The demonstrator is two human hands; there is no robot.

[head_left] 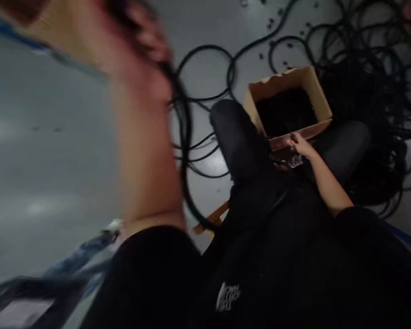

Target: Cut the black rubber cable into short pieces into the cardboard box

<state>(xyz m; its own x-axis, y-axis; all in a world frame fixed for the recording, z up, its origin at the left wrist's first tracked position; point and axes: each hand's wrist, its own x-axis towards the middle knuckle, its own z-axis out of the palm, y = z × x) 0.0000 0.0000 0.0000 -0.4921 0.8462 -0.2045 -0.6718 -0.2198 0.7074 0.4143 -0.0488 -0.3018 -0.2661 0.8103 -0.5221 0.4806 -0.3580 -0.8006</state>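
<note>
My left hand (140,50) is a large blur at the top of the view, raised high, with a black cable (182,132) running down from its fingers. It seems to grip that cable, though motion smears the fingers. My right hand (303,146) is at the front flap of an open cardboard box (287,84), which sits beyond my dark-clad knees. A small orange object (292,142) shows at its fingertips. The box holds a dark mass, probably coiled cable.
Loops and tangles of black cable (363,105) cover the grey floor (48,155) around the box, thickest to the right. A wooden strip (210,219) lies under my knee. A blue line (404,236) crosses the lower right, and a blurred blue-and-white item (78,256) lies lower left.
</note>
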